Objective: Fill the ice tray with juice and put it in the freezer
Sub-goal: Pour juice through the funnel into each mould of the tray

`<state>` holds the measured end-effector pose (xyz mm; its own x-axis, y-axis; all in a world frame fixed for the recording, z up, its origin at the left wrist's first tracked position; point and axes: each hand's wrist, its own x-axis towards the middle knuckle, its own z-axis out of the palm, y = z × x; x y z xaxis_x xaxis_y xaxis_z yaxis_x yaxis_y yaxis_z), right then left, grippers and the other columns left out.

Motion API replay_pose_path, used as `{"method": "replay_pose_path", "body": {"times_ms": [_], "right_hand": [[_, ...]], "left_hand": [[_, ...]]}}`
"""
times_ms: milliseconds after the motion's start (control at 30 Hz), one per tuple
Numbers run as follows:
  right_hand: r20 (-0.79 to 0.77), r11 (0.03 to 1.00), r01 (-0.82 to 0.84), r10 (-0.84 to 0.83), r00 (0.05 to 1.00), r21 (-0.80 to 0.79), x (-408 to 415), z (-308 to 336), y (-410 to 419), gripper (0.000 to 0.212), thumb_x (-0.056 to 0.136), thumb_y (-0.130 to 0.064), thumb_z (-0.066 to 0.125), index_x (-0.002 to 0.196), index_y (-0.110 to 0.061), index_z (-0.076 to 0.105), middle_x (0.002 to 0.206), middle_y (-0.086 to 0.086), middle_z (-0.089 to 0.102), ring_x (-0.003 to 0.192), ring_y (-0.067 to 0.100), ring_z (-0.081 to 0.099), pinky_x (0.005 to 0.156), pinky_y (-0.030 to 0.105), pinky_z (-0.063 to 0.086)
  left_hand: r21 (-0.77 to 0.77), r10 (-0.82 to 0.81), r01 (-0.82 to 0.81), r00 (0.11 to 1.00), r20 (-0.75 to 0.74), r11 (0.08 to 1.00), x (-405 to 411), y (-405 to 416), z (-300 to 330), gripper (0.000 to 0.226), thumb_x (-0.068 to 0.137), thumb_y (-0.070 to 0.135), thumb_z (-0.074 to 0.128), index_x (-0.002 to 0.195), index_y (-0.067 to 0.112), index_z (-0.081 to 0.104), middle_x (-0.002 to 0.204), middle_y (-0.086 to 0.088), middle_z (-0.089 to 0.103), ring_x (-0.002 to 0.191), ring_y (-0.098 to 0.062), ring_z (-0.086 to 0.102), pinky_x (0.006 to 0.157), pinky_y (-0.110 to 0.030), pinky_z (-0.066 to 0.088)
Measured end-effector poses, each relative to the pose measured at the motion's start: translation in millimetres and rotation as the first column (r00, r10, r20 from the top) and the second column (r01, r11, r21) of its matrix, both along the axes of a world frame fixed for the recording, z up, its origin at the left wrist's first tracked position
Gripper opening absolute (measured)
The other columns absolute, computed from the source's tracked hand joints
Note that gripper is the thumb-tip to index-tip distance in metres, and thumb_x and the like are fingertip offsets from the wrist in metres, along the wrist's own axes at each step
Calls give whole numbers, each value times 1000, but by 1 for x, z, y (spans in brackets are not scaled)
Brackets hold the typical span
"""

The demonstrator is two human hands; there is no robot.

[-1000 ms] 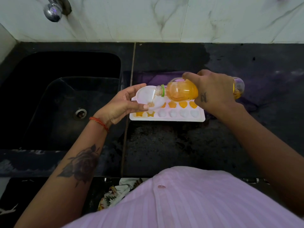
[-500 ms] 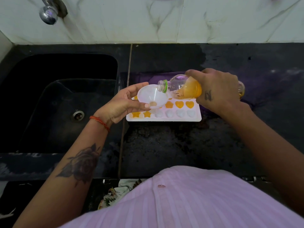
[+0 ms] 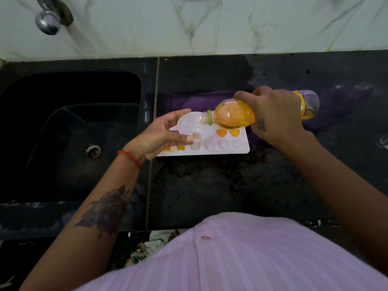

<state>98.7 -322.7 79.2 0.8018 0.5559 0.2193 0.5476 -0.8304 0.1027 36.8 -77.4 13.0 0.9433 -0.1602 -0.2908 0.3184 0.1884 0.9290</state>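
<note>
Nearest you is your pink shirt [image 3: 241, 255], pressed to the front edge of the dark bench [image 3: 210, 190]. Take the tray [image 3: 241, 149] as the landmark: it lies flat on the bench, just right of the sink [image 3: 69, 133]. Its near row shows two stars of juice at the left end and pale, unfilled cells to the right; two orange hearts show in the far row at the right end.

Your left hand [image 3: 159, 137] is over the tray's left end, fingers [image 3: 184, 139] clasped around the rim of a white funnel [image 3: 196, 128] held above the cells, a little juice at its throat.

Your right hand [image 3: 273, 114] is above the tray's right end, clenched around the bottle [image 3: 235, 114], which lies nearly level with its open mouth over the funnel bowl.

Beyond the tray a purple cloth [image 3: 189, 101] lies on the bench. Farther left, a tap [image 3: 49, 19] juts from the marble wall [image 3: 210, 24].
</note>
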Motion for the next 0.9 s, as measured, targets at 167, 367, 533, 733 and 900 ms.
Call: {"method": "replay_pose_path", "body": {"times_ms": [167, 367, 533, 733, 900], "right_hand": [[-8, 1000, -2, 2, 1000, 6, 2, -2, -1, 51, 84, -20, 63, 132, -26, 48, 115, 18, 60, 99, 40, 58, 74, 35, 38], [-37, 999, 4, -2, 999, 48, 2, -5, -1, 50, 83, -24, 64, 129, -30, 48, 111, 13, 62, 95, 37, 60, 67, 31, 29], [-74, 996, 33, -27, 997, 84, 1, -5, -6, 55, 82, -35, 67, 132, -35, 45, 109, 9, 63, 97, 36, 60, 69, 34, 33], [-69, 991, 73, -66, 995, 115, -2, -1, -20, 58, 78, -26, 70, 132, -32, 47, 108, 11, 63, 94, 38, 60, 69, 35, 33], [-17, 993, 107, -106, 994, 53, 0, -5, -30, 58, 81, -20, 68, 133, -30, 45, 110, 14, 62, 92, 38, 61, 67, 33, 32]], "left_hand": [[9, -4, 4, 1000, 1, 1000, -1, 0, 1, 70, 56, 0, 75, 119, 26, 58, 125, 1, 60, 110, -21, 64, 75, -31, 58], [6, 4, -4, 1000, 0, 1000, -1, 0, 3, 71, 56, -2, 74, 120, 24, 58, 126, 1, 59, 108, -21, 65, 73, -29, 58], [-33, 13, -13, 1000, -6, 999, 0, 1, 6, 72, 58, -4, 72, 123, 21, 57, 125, 3, 59, 108, -22, 65, 72, -29, 58], [-38, -17, 18, 1000, 16, 999, 5, -10, 9, 70, 59, -4, 70, 123, 20, 55, 128, 1, 57, 108, -23, 65, 73, -30, 58], [-11, -42, 42, 999, 9, 999, 11, -24, 6, 69, 66, -11, 68, 127, 18, 53, 131, -1, 55, 109, -23, 64, 76, -31, 59]]}}
